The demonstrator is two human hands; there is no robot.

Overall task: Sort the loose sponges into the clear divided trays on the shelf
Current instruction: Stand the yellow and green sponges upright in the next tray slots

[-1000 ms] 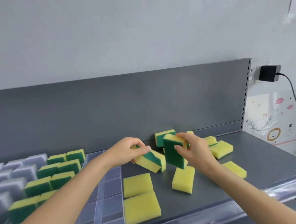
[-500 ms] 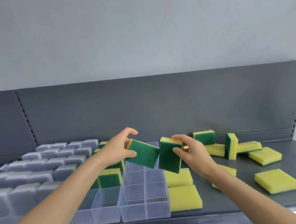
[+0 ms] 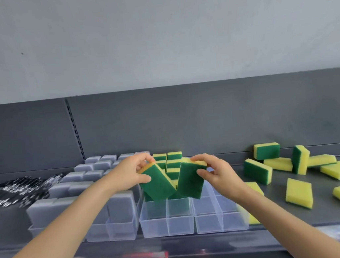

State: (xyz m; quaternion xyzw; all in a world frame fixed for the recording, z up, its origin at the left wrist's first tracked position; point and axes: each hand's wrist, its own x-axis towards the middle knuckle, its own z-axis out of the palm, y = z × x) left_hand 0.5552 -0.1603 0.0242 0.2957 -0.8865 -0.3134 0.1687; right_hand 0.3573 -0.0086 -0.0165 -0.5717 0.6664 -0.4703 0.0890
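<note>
I observe a grey metal shelf (image 3: 321, 216) beneath both hands. A clear divided plastic tray (image 3: 167, 223) sits just below them. The left hand (image 3: 130, 175) grips one green-faced yellow foam sponge (image 3: 157, 186). The right hand (image 3: 220, 176) grips a second such sponge (image 3: 189, 179). Both are tilted above the tray.

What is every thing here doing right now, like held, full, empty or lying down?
Left hand: gripping the first sponge, tilted in the air.
Right hand: gripping the second sponge, tilted too.
Middle tray: front pockets empty, back ones hold sponges.
Right tray: front pockets empty.
Grey sponges: standing in the left trays.
Loose sponges: on the shelf, some flat, some on edge.
</note>
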